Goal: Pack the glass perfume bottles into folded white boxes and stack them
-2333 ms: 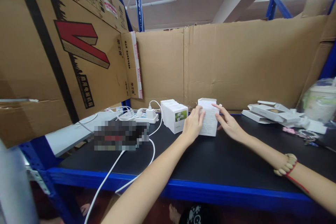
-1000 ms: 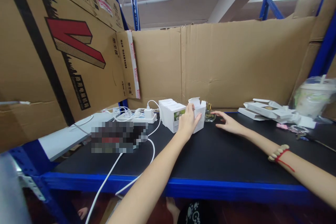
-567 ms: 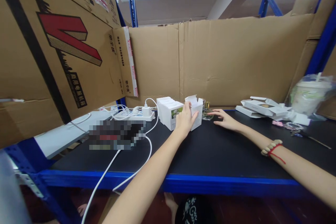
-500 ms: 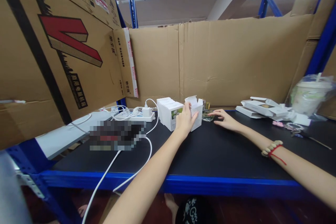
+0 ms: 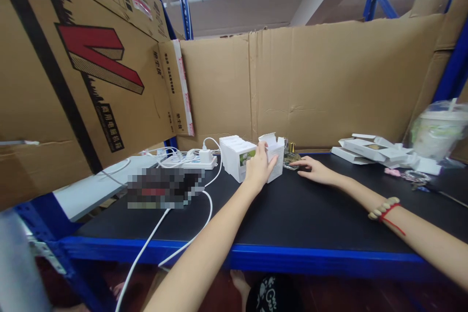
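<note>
My left hand (image 5: pixel 257 168) is closed on an upright white box (image 5: pixel 277 160) whose top flaps stand up. Just left of it is a block of white boxes (image 5: pixel 233 148) with a green picture on the front. Behind and right of the held box are glass bottles (image 5: pixel 291 159) with gold caps, partly hidden by the box. My right hand (image 5: pixel 316 172) has its fingers spread, the fingertips at the near edge of the bottles. It grips nothing that I can see.
Flattened white cartons (image 5: pixel 373 147), a bagged cup (image 5: pixel 437 131) and keys (image 5: pixel 417 177) lie at the right. A power strip (image 5: pixel 193 161), white cables and a pixelated object (image 5: pixel 164 188) occupy the left. Cardboard (image 5: pixel 329 83) walls the back.
My right hand has lowered slightly, its fingertips now by the bottles. My left hand stays on the white box. The view has shifted slightly.
</note>
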The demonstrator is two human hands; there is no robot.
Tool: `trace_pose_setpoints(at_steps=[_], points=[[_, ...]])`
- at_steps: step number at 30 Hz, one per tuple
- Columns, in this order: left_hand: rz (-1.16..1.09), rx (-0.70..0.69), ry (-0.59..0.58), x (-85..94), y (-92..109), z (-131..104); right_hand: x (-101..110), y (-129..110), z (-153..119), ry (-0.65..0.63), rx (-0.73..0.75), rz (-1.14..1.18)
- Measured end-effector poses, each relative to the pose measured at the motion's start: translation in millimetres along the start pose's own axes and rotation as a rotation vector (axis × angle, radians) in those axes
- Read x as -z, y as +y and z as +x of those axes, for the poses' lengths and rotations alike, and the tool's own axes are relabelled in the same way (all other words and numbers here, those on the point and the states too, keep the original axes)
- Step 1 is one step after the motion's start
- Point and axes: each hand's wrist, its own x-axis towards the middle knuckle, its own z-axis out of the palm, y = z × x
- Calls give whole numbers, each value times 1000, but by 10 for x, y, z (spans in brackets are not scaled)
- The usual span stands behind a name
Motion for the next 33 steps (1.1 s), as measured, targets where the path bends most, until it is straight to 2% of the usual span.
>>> trace_pose_setpoints(at_steps=[12,20,33], points=[[-8,-16,8,-19,-18,11,32,-71,-15,-27,-19,31],[-15,-14,-7,-5,-16,5,27,-109,-23,30,76,93],[-42,-10,-35,38,9,-5,56,-185,-47,11,44,83]])
